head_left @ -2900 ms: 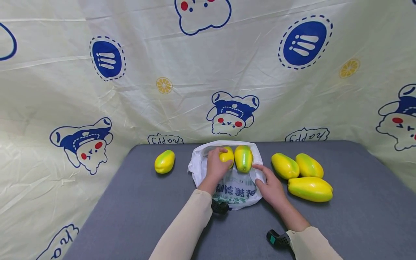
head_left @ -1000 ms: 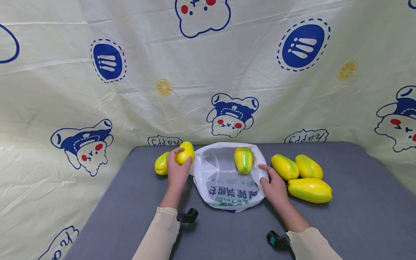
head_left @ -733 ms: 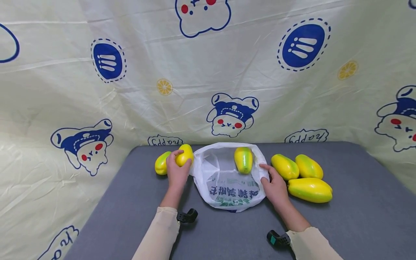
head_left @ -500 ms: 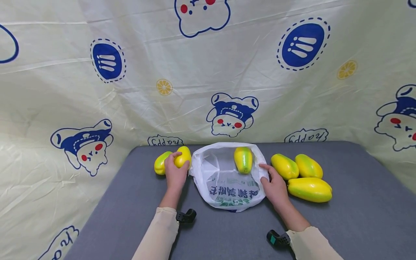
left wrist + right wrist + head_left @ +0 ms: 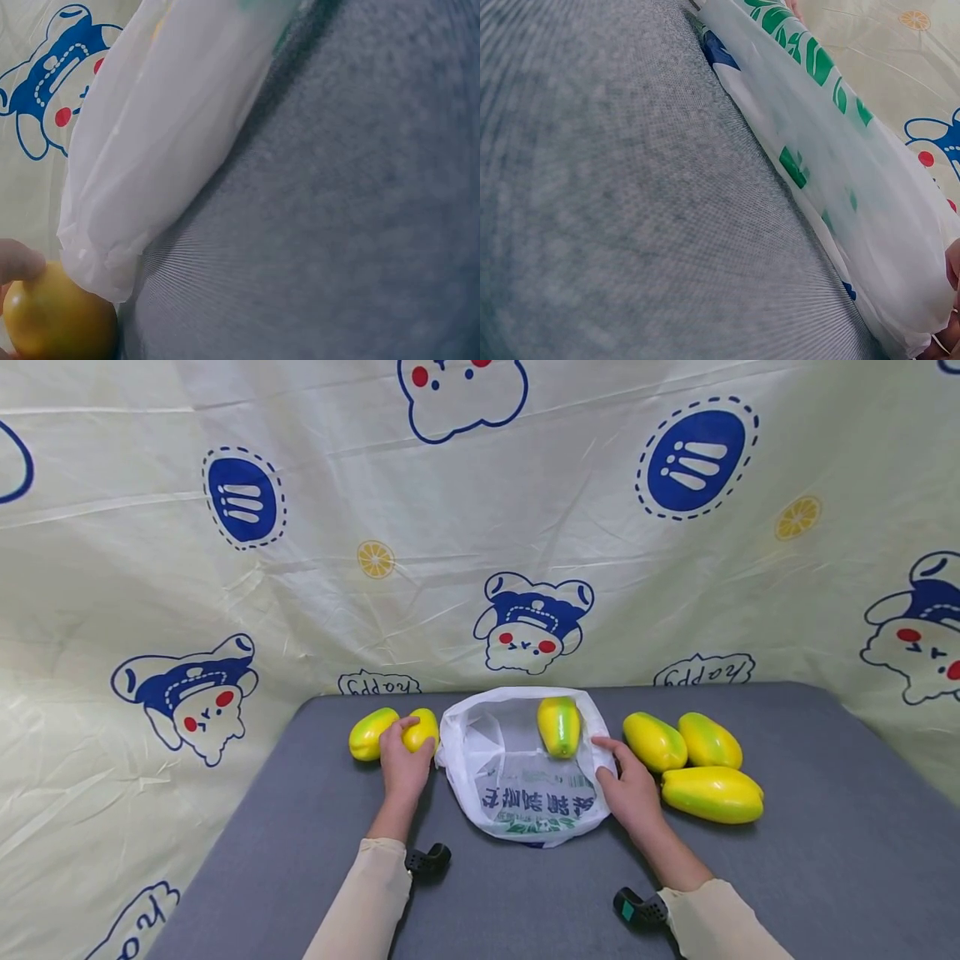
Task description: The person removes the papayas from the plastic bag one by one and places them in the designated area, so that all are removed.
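My left hand point(image 5: 403, 762) grips a yellow-green papaya point(image 5: 423, 729) just left of the white plastic bag point(image 5: 483, 810), low over the table beside another papaya point(image 5: 372, 734). In the left wrist view, fingertips point(image 5: 22, 261) press the top of that held papaya point(image 5: 64, 319), which overlaps the bag's crumpled edge. The bag lies with its mouth spread wide, one papaya point(image 5: 559, 727) inside near its right side. With thumb and fingers, my right hand point(image 5: 632, 789) pinches the bag's right rim. In the right wrist view, part of the bag point(image 5: 832, 172) hides most of that grip.
Three more papayas sit right of the bag: one nearest it point(image 5: 654, 742), one behind point(image 5: 710, 741), one lying sideways in front point(image 5: 712, 795). A printed cloth point(image 5: 420, 493) hangs behind the grey table point(image 5: 525, 902).
My left hand has taken a papaya out of the bag, carried it left and lowered it beside the other one. My right hand has stayed at the bag's right rim.
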Demonstrator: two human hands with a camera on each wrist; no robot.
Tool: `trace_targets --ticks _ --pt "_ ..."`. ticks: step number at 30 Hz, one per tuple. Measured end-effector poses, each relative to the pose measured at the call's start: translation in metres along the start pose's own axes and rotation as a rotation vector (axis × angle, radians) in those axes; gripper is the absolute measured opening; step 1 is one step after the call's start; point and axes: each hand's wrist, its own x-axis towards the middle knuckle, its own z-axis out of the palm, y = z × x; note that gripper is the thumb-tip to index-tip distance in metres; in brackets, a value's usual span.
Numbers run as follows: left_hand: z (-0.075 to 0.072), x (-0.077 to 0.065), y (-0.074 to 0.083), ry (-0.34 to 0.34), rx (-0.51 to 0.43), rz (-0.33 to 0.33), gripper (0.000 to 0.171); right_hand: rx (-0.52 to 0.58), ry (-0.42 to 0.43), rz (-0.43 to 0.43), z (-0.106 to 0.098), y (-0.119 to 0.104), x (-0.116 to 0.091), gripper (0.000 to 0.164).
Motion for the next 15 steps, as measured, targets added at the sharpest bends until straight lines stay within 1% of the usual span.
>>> trace_targets --ticks 11,15 --pt "0.0007 -0.0028 0.0040 -0.010 0.028 -0.019 0.043 -0.004 -0.012 0.002 -0.0005 -0.0005 -0.0007 0.052" --pt "-0.0008 -0.0032 0.0087 -0.008 0.043 -0.001 0.045 -0.012 0.007 -0.014 0.0007 -0.0007 -0.0008 0.051"
